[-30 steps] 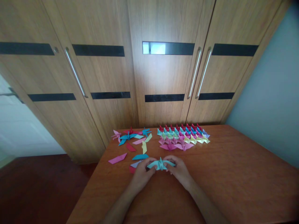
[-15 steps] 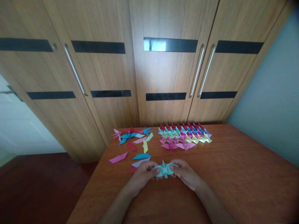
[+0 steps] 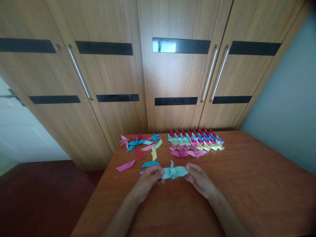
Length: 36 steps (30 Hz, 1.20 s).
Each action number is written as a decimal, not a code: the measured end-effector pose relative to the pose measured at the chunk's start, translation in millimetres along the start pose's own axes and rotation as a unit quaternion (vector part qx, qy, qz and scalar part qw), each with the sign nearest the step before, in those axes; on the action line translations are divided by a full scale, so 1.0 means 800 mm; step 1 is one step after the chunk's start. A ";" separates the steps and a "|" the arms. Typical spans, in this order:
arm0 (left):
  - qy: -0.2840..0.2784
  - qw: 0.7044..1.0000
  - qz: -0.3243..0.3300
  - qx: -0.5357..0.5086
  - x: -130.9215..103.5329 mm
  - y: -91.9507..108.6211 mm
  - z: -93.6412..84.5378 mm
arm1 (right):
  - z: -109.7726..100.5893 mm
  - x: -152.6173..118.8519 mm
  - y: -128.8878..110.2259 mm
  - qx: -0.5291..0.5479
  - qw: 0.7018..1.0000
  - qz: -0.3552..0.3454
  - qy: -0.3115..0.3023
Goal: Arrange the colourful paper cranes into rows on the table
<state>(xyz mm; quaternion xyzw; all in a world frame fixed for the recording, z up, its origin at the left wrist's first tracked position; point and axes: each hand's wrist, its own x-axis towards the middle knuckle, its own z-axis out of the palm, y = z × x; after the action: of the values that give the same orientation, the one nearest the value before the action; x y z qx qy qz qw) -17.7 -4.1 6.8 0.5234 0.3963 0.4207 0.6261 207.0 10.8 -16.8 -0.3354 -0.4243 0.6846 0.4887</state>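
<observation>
A light turquoise origami crane (image 3: 174,172) is stretched between my two hands above the table, its wings spread flat and one narrow point sticking up from the middle. My left hand (image 3: 149,181) pinches the left wing tip between thumb and fingers. At the other end, my right hand (image 3: 199,180) pinches the right wing tip. Just beyond my left hand lies a blue folded paper strip (image 3: 150,164), and the papers near it are partly covered by that hand.
Rows of colourful paper cranes (image 3: 195,143) stand at the back of the wooden table (image 3: 247,184). Several loose cranes and folded strips lie back left, among them a pink strip (image 3: 125,165) and a blue crane (image 3: 136,142). A wardrobe (image 3: 172,79) rises behind the table.
Both hands have lifted slightly and moved apart, from the crane's body out to its wing tips. The wings now spread wider and flatter.
</observation>
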 end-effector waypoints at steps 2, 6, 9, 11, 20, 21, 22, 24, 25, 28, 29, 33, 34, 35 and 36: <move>0.006 1.000 0.003 0.008 0.001 0.001 -0.001 | -0.001 0.001 0.000 -0.014 1.000 -0.003 0.018; 0.015 1.000 0.003 0.017 0.001 0.004 0.000 | -0.001 0.003 -0.002 -0.036 0.998 -0.012 0.049; 0.019 1.000 0.006 0.019 0.000 0.008 0.001 | 0.000 0.004 -0.004 -0.036 0.996 -0.031 0.070; 0.021 1.000 0.011 0.019 0.000 0.010 0.002 | -0.002 0.006 -0.004 -0.045 0.995 -0.046 0.078; 0.084 0.994 0.021 0.062 0.006 0.008 0.001 | -0.003 0.006 -0.002 -0.248 0.934 -0.174 0.188; 0.086 0.993 0.024 0.072 0.006 0.007 0.001 | 0.001 0.004 -0.002 -0.270 0.930 -0.180 0.171; 0.085 0.993 0.026 0.082 0.007 0.006 0.002 | 0.005 0.003 -0.001 -0.292 0.927 -0.182 0.148; 0.070 0.992 0.034 0.099 0.008 0.003 0.003 | 0.013 0.000 0.001 -0.335 0.919 -0.185 0.098; 0.061 0.992 0.040 0.107 0.008 0.002 0.004 | 0.016 0.000 0.003 -0.357 0.912 -0.188 0.080; 0.030 0.989 0.054 0.132 0.008 -0.001 0.006 | 0.020 0.001 0.008 -0.411 0.887 -0.202 0.060; 0.020 0.989 0.058 0.136 0.008 -0.002 0.007 | 0.020 0.001 0.010 -0.421 0.881 -0.207 0.060; -0.005 0.988 0.058 0.142 0.008 -0.006 0.007 | 0.019 0.001 0.011 -0.425 0.876 -0.216 0.072; -0.006 0.988 0.055 0.143 0.008 -0.006 0.007 | 0.019 0.001 0.010 -0.426 0.875 -0.219 0.076; -0.006 0.988 0.053 0.143 0.009 -0.007 0.007 | 0.018 0.000 0.009 -0.429 0.871 -0.224 0.082; -0.006 0.988 0.052 0.144 0.009 -0.007 0.007 | 0.016 -0.001 0.008 -0.435 0.866 -0.230 0.091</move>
<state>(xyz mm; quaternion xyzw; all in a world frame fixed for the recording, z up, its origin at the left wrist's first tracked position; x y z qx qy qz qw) -9.7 0.1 1.6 0.6304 0.4210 0.3882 0.5240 193.6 5.8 -17.1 -0.4679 -0.6977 0.2653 0.4732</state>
